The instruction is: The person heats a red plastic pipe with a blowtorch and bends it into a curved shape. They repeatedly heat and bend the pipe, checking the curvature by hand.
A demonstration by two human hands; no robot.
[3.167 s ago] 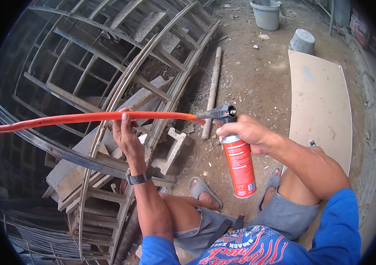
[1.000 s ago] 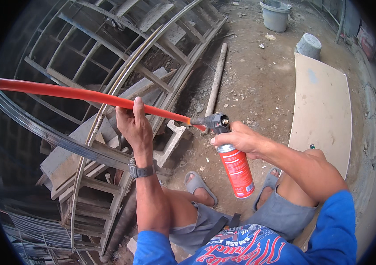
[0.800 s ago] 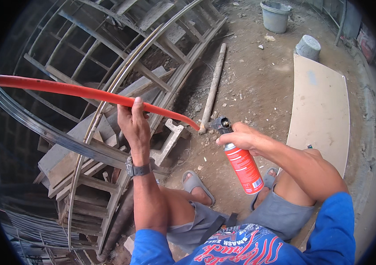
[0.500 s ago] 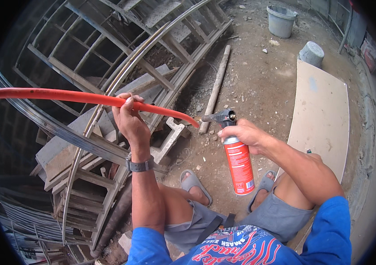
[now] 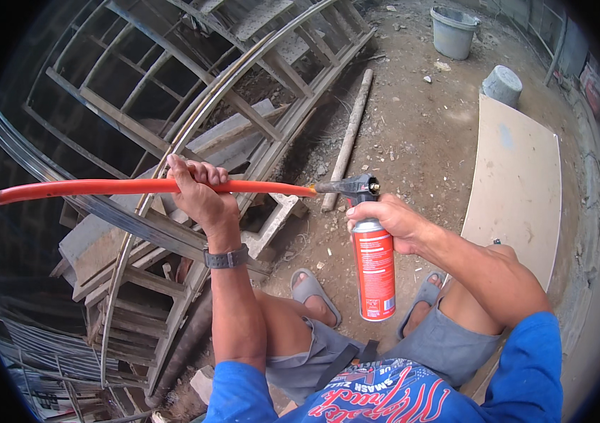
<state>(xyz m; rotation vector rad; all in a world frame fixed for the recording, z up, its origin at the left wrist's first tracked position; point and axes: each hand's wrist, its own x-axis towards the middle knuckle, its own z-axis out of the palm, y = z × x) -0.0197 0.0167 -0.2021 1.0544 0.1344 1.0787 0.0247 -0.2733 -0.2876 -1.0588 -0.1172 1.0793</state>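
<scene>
While an orange pipe (image 5: 95, 187) is gripped by the left hand (image 5: 204, 201), a torch (image 5: 374, 271) is clasped by the right hand (image 5: 397, 220)

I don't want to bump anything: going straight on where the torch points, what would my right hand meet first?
Likely the orange pipe, whose end sits right by the torch nozzle; I can't tell whether they touch.

pipe (image 5: 120, 186) left of torch (image 5: 374, 271)
</scene>
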